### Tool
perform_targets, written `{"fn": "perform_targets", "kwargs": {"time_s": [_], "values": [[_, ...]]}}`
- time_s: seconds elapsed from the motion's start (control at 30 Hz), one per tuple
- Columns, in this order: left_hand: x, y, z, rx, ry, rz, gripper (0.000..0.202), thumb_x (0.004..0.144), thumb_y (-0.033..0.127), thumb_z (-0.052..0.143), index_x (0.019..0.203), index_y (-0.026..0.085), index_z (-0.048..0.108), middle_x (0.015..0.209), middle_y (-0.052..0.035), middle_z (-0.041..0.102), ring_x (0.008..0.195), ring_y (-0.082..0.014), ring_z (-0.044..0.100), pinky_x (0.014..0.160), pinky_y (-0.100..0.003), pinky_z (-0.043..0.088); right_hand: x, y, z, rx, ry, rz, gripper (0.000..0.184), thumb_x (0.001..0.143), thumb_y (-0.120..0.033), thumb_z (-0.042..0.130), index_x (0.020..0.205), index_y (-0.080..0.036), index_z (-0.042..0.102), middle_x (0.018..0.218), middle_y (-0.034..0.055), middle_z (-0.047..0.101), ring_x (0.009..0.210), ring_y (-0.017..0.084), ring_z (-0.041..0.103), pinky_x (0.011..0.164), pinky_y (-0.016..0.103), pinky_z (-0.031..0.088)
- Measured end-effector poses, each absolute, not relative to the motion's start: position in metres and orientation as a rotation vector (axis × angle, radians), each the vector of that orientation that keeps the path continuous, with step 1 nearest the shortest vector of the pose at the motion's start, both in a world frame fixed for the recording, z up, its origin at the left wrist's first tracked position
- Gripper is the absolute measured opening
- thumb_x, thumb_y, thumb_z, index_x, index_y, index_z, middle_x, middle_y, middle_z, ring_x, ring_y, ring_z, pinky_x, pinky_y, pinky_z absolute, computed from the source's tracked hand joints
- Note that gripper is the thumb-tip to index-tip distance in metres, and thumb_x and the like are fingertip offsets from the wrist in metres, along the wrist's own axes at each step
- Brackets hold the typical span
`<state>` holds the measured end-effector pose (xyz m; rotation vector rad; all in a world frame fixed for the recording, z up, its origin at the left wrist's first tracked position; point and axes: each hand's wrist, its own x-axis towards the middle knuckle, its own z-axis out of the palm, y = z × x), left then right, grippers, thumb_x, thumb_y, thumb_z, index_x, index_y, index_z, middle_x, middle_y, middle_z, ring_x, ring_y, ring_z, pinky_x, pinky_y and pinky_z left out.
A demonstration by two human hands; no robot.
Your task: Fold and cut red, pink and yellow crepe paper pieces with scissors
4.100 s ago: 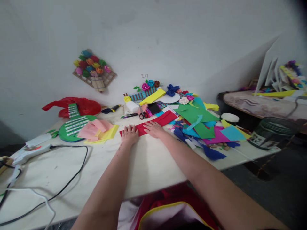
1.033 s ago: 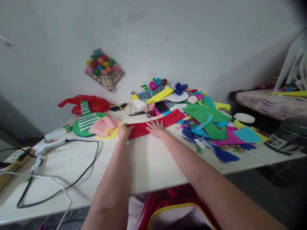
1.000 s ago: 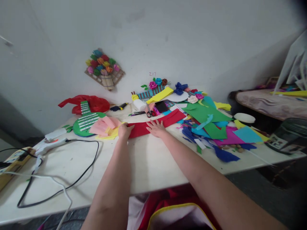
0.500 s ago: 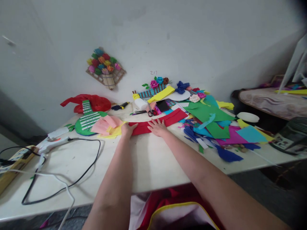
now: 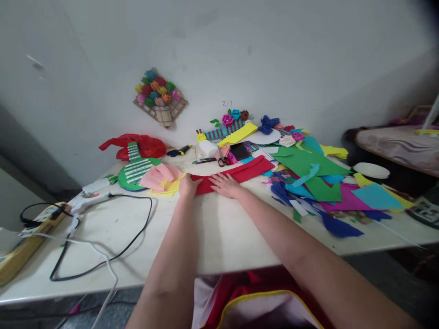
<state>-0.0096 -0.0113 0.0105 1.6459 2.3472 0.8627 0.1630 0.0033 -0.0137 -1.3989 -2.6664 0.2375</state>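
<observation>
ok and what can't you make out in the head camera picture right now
All in the head view:
Red paper: parts hidden under the left hand and right hand.
Green guitar-shaped piece: partly covered by pink paper.
Dark jar: cut off by the right edge.
Yellowish power strip: cut off by the left edge.
Black pen: too small to read any print.

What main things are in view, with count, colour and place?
Long paper strip: 1, red, centre
Thin paper sheets: several, pink and yellow, strip's left
Guitar-shaped craft: 1, green and white, left
Plastic bag: 1, red, behind this craft
Scissors: 1, red and black, beyond strip
Socket block: 1, yellow, left edge
Loose paper pile: many, mixed colours, right
Flower basket decoration: 1, multicoloured, on wall
Flat table: 1, whitish, across foreground
Left hand: 1, bare, at strip's left end
Right hand: 1, bare, spread over strip
</observation>
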Motion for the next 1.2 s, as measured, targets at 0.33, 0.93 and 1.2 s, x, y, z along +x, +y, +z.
{"fn": "perform_targets", "kwargs": {"time_s": [0.33, 0.93, 1.2], "values": [[-0.024, -0.023, 0.014, 1.299, 2.76, 1.156, 0.029, 0.076, 0.033, 0.05, 0.101, 0.025, 0.064, 0.135, -0.0057, 0.042, 0.131, -0.0316, 0.019, 0.105, -0.052, 0.012, 0.164, 0.005, -0.014, -1.427, -2.676, 0.259, 0.06, 0.087, -0.054, 0.016, 0.141, -0.029, 0.018, 0.149, -0.0045, 0.01, 0.137, 0.02, 0.004, 0.108, 0.047, 0.001], [-0.027, -0.022, 0.001, 1.298, 2.553, 1.311, 0.059, 0.075, 0.025, 0.049, 0.132, 0.01, 0.04, 0.145, -0.0141, 0.024, 0.135, -0.0314, 0.001, 0.103, -0.056, -0.009, 0.165, 0.004, -0.015, -1.406, -2.644, 0.267, 0.06, 0.087, -0.055, 0.018, 0.14, -0.029, 0.022, 0.149, -0.0034, 0.012, 0.137, 0.02, 0.007, 0.108, 0.047, 0.002], [-0.007, -0.007, 0.017, 1.455, 1.451, 1.924, 0.034, 0.077, 0.025, 0.054, 0.108, 0.016, 0.063, 0.117, -0.0081, 0.06, 0.113, -0.0213, 0.051, 0.098, -0.032, 0.038, 0.163, 0.002, -0.013, -1.437, -2.62, 0.246, 0.056, 0.089, -0.05, 0.02, 0.14, -0.028, 0.023, 0.148, -0.0041, 0.014, 0.137, 0.02, 0.008, 0.108, 0.047, 0.003]]}}
